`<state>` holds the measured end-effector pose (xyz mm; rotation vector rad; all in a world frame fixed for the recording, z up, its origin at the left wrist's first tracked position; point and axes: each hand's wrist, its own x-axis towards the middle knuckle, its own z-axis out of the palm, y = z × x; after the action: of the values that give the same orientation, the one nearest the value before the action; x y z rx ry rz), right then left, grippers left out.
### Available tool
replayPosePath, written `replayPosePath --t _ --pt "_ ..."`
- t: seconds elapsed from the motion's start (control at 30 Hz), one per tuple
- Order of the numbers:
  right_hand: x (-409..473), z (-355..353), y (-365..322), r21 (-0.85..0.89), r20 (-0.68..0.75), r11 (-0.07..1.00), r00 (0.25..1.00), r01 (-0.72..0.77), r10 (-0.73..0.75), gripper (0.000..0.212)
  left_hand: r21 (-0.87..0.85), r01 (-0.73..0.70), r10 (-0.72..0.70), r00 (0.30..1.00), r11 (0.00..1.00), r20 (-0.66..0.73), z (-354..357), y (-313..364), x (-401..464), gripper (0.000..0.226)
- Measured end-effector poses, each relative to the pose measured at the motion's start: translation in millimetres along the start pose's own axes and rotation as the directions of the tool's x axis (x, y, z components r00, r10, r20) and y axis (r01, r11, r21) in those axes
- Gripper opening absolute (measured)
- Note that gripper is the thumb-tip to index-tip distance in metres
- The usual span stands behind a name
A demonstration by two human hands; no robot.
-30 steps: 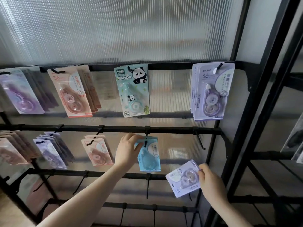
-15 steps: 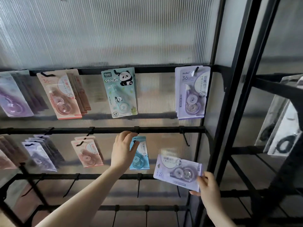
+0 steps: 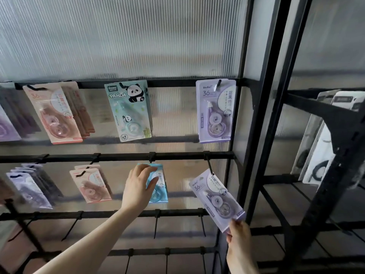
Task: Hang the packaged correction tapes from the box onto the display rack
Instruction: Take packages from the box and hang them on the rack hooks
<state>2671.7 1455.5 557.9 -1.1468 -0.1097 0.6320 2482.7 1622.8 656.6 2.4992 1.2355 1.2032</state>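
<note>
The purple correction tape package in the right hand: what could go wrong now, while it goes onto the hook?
1. The right hand pinches only the bottom corner of the purple package, which is tilted; it may swing or slip out.
2. The package's hole seems barely at the tip of the empty hook; it could miss and fall.
3. The left hand rests on the blue package; pulling away carelessly might knock it off.

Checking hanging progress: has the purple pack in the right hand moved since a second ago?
Yes. The purple pack rose toward the empty hook, its top now at the hook's tip.
</note>
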Motion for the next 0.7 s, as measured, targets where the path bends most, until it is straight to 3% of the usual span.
replayPosePath --t 0.37,0.47,0.57,0.7 --pt "-3.7 -6.6 12.3 0.113 0.157 0.989 0.985 -0.095 0.077 0.007 -0.004 0.051 -0.051 0.998 0.999 0.039 -1.7 -5.1 1.6 0.028" --pt "-3.5 -5.3 7.3 0.142 0.167 0.984 0.982 -0.106 0.082 0.021 -0.003 0.045 -0.044 0.998 0.999 0.038 0.5 -3.5 2.9 0.027" --pt "-1.0 -5.5 4.6 0.164 0.224 0.980 0.972 -0.109 0.070 0.011 -0.005 0.038 -0.038 0.998 0.999 0.047 2.3 -1.2 4.2 0.027" --pt "1.2 -4.7 1.3 0.168 0.261 0.980 0.963 -0.109 0.062 0.014 0.000 0.043 -0.042 0.997 0.999 0.063 4.6 0.5 6.2 0.028"
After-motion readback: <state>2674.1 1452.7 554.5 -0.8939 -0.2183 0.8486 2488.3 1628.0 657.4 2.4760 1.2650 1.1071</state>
